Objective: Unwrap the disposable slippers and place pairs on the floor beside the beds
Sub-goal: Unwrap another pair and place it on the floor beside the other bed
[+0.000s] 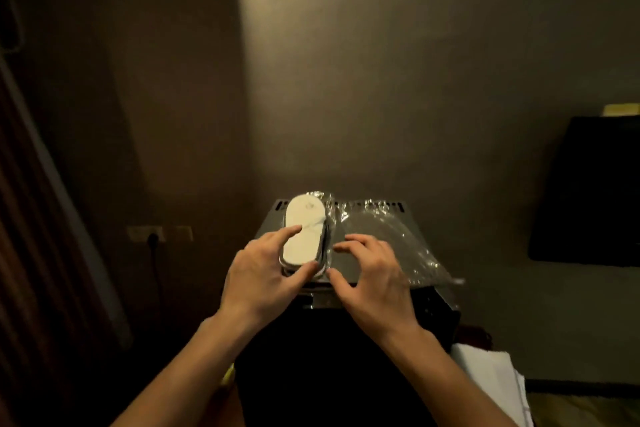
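A stack of white disposable slippers (pixel 304 232) lies on top of a dark cabinet (pixel 367 263), soles up. My left hand (pixel 263 274) grips the stack's near end, forefinger across the top and thumb under the near edge. Clear plastic wrapping (pixel 388 239) lies crumpled to the right of the slippers. My right hand (pixel 374 274) hovers over the wrapping just right of the stack with fingers spread and loosely bent, holding nothing.
The cabinet stands against a dim wall, with a black front below (pixel 329 374). A wall socket with a plug (pixel 152 236) is at the left. White cloth (pixel 491 381) lies at the lower right, a dark screen (pixel 588 191) hangs right.
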{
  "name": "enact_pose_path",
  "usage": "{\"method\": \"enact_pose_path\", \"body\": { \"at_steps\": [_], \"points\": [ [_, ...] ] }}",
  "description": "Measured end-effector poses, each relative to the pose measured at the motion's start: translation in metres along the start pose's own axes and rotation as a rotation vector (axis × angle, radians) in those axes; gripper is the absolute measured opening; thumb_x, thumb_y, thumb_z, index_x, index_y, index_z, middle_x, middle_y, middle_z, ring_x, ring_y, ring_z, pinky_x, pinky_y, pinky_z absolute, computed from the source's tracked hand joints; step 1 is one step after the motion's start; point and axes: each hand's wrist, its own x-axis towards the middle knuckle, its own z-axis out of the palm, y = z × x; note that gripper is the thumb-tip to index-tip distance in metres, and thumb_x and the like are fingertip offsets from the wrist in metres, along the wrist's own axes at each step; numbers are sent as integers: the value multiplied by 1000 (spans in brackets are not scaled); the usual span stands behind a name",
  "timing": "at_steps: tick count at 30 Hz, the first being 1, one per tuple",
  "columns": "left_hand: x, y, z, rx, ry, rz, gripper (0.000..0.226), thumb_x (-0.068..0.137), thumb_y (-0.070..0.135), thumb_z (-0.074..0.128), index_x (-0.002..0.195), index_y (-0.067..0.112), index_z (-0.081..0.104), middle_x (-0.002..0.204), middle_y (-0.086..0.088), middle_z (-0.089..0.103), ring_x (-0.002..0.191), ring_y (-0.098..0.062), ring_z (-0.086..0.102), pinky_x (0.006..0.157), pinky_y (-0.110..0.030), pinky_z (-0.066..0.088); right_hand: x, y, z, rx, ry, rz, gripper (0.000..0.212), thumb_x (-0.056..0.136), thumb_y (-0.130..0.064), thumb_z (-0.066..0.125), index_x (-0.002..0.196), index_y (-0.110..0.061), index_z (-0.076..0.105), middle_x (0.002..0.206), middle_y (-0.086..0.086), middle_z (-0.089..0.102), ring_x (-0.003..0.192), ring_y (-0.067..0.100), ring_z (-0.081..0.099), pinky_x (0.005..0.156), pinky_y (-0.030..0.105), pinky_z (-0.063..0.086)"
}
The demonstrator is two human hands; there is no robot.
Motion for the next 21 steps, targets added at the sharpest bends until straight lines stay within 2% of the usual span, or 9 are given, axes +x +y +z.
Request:
{"method": "enact_pose_path", "body": {
  "at_steps": [3, 5, 7, 9, 12, 14, 16, 18, 21],
  "points": [
    [51, -13, -5, 40, -96, -41, 68, 79, 64, 64, 140, 39, 47, 132, 7, 62, 118, -19, 60, 93, -39, 53, 52, -4, 18, -141, -66, 59, 37, 79, -39, 68, 114, -26, 67, 118, -7, 62, 112, 16, 53, 91, 35, 47],
    [77, -24, 5, -30, -179, -96, 63, 81, 55, 68, 138, 37, 50, 136, 5, 62, 122, -20, 59, 95, -37, 51, 74, -1, 35, -195, -159, 127, 34, 82, -32, 64, 116, -23, 65, 119, -2, 61, 113, 21, 53, 92, 36, 45],
    [96, -36, 21, -90, -247, -156, 59, 83, 40, 71, 138, 31, 52, 134, -1, 63, 121, -21, 60, 97, -37, 50, 87, 3, 52, -176, -223, 202, 32, 86, -24, 61, 118, -19, 64, 119, 3, 61, 113, 24, 55, 94, 34, 43],
    [107, -48, 39, -120, -296, -256, 64, 82, 29, 72, 141, 25, 48, 131, -7, 64, 119, -25, 60, 98, -38, 50, 94, 9, 66, -89, -255, 333, 29, 86, -24, 61, 115, -18, 64, 116, 5, 65, 108, 26, 61, 89, 33, 46],
    [120, -60, 60, -103, -333, -374, 60, 74, 23, 71, 132, 18, 53, 127, -9, 63, 116, -29, 60, 93, -37, 52, 101, 19, 89, -20, -326, 505, 26, 82, -35, 62, 99, -15, 64, 101, 7, 69, 96, 31, 63, 76, 34, 45],
    [123, -58, 60, -92, -357, -408, 47, 70, 24, 74, 114, 16, 58, 117, -8, 65, 106, -28, 62, 83, -37, 54, 101, 21, 90, 0, -336, 564, 29, 77, -44, 62, 79, -16, 57, 82, 6, 63, 81, 32, 59, 67, 34, 43],
    [131, -55, 61, -54, -403, -437, 42, 69, 27, 80, 103, 13, 59, 110, -9, 67, 99, -28, 63, 70, -34, 49, 108, 23, 95, 17, -349, 585, 33, 69, -48, 62, 69, -16, 51, 75, 7, 60, 76, 32, 60, 60, 32, 41],
    [137, -53, 64, -31, -438, -475, 46, 70, 33, 82, 103, 10, 59, 111, -10, 67, 100, -29, 63, 68, -33, 45, 116, 24, 96, 17, -385, 619, 37, 64, -49, 64, 71, -13, 57, 83, 10, 69, 83, 31, 68, 59, 30, 41],
    [139, -48, 70, -16, -449, -474, 57, 70, 39, 83, 112, 9, 58, 117, -12, 65, 108, -31, 62, 73, -33, 48, 120, 24, 95, 35, -411, 680, 57, 57, -56, 71, 90, -10, 65, 96, 9, 72, 94, 31, 68, 64, 30, 45]
  ]
}}
